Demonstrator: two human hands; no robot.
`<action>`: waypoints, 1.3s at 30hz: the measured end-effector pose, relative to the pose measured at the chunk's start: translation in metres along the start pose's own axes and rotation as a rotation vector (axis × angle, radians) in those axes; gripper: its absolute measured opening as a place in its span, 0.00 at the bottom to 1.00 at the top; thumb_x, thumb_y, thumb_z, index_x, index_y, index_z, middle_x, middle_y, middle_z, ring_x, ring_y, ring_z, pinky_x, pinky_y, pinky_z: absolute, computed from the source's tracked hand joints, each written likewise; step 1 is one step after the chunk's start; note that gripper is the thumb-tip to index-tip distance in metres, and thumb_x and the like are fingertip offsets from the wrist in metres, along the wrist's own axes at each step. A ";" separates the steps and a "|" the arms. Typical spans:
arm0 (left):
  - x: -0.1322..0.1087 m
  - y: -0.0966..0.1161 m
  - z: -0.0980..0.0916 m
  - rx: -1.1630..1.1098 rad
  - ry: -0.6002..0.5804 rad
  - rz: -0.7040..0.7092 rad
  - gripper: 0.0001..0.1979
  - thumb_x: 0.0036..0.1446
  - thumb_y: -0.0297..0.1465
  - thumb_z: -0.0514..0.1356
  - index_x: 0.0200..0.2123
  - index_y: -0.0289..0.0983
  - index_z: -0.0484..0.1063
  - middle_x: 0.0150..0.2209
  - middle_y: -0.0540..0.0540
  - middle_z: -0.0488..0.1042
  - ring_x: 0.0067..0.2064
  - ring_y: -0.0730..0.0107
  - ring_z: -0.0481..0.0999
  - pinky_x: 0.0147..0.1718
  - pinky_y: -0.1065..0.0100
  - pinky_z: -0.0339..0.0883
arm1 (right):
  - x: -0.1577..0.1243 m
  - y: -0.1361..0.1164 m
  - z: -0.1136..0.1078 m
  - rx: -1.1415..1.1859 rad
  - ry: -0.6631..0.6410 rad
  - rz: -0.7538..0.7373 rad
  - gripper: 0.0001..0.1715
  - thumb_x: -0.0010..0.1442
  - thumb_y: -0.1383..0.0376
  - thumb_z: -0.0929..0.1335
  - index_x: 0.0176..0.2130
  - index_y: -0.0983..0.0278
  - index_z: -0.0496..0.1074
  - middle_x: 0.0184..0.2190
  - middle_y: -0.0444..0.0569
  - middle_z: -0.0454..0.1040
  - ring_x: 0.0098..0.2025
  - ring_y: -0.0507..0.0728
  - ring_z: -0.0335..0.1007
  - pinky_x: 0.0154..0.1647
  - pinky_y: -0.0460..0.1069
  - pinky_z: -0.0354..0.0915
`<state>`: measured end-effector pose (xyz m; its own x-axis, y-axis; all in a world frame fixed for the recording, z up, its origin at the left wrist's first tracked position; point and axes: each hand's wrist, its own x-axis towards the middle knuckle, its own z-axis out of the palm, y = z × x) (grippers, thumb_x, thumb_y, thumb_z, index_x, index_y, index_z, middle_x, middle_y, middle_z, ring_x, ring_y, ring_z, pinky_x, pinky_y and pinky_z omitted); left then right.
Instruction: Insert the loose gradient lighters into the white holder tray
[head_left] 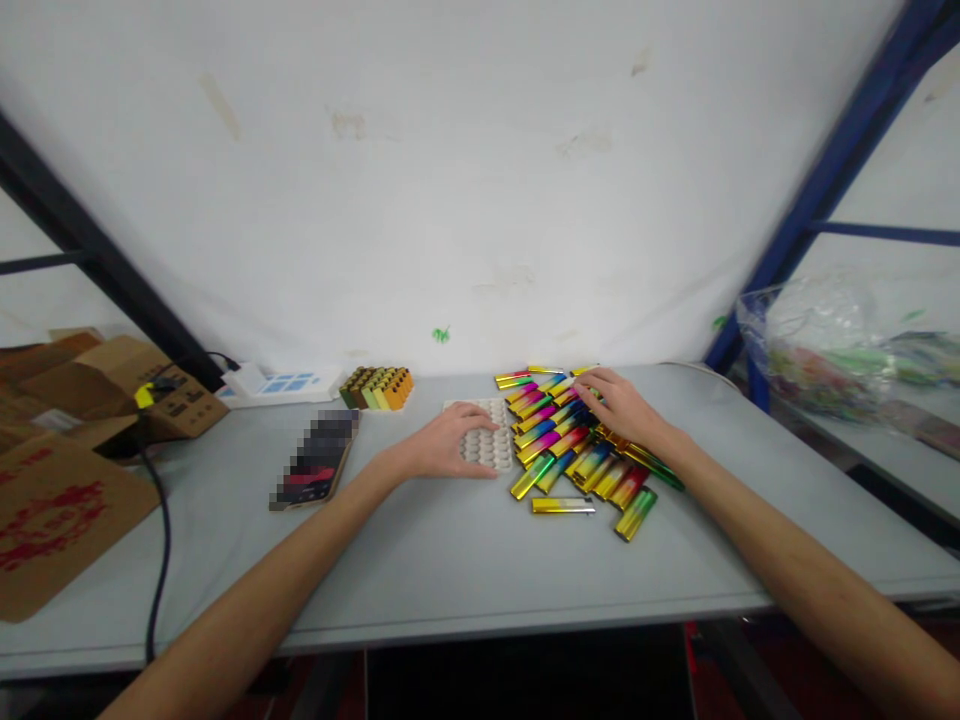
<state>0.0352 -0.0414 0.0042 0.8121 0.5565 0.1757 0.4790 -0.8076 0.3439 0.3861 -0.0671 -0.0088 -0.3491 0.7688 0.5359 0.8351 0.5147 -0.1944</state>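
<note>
A heap of shiny lighters (551, 430) in gold, blue, pink, green and red lies on the grey table. My right hand (626, 410) reaches onto the heap's upper right side, its fingers stretched out and apart over the lighters; the undersides of the fingers are hidden. Left of the heap is a white tray (486, 440) with rows of round-looking cells. My left hand (450, 442) is at the tray's left side, thumb and fingers spread apart, with nothing visible between them. Loose at the front of the heap are a yellow-and-silver lighter (562, 506) and a green-and-gold lighter (636, 514).
A block of upright lighters (377, 388) stands near the wall beside a white power strip (281, 384). A phone (319, 458) lies left of my arm. Cardboard boxes (105, 390) and a black cable (163, 530) occupy the left end. A clear plastic bag (821, 345) sits beyond the blue post (802, 215).
</note>
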 end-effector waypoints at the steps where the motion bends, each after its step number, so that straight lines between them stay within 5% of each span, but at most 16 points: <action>1: -0.002 0.000 -0.002 0.006 -0.010 -0.008 0.36 0.49 0.54 0.70 0.57 0.41 0.75 0.60 0.37 0.70 0.63 0.48 0.67 0.64 0.51 0.60 | 0.000 0.000 0.000 0.002 -0.006 0.001 0.26 0.75 0.56 0.56 0.49 0.64 0.77 0.49 0.60 0.77 0.52 0.65 0.72 0.59 0.61 0.68; 13: -0.013 -0.009 -0.005 0.027 -0.027 -0.048 0.44 0.45 0.61 0.68 0.61 0.45 0.72 0.62 0.38 0.66 0.64 0.46 0.65 0.65 0.51 0.58 | -0.001 0.006 0.000 -0.012 0.002 0.049 0.25 0.75 0.55 0.56 0.48 0.64 0.76 0.48 0.59 0.77 0.51 0.64 0.73 0.57 0.59 0.68; 30: -0.016 -0.006 -0.007 0.134 0.052 -0.032 0.39 0.52 0.59 0.65 0.60 0.43 0.72 0.64 0.36 0.65 0.65 0.44 0.64 0.66 0.48 0.58 | -0.003 0.014 -0.007 -0.018 0.019 0.092 0.25 0.75 0.55 0.57 0.48 0.64 0.76 0.46 0.58 0.78 0.48 0.64 0.75 0.54 0.57 0.69; 39: -0.019 -0.011 -0.006 0.204 -0.031 -0.142 0.45 0.55 0.61 0.61 0.70 0.50 0.58 0.72 0.35 0.51 0.71 0.36 0.54 0.66 0.37 0.52 | 0.028 0.030 0.002 -0.064 -0.091 0.102 0.25 0.74 0.55 0.58 0.53 0.66 0.75 0.53 0.59 0.78 0.54 0.62 0.74 0.59 0.55 0.66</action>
<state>0.0128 -0.0423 0.0023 0.7400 0.6636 0.1094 0.6441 -0.7461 0.1691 0.4009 -0.0296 -0.0013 -0.2956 0.8484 0.4392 0.8926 0.4091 -0.1895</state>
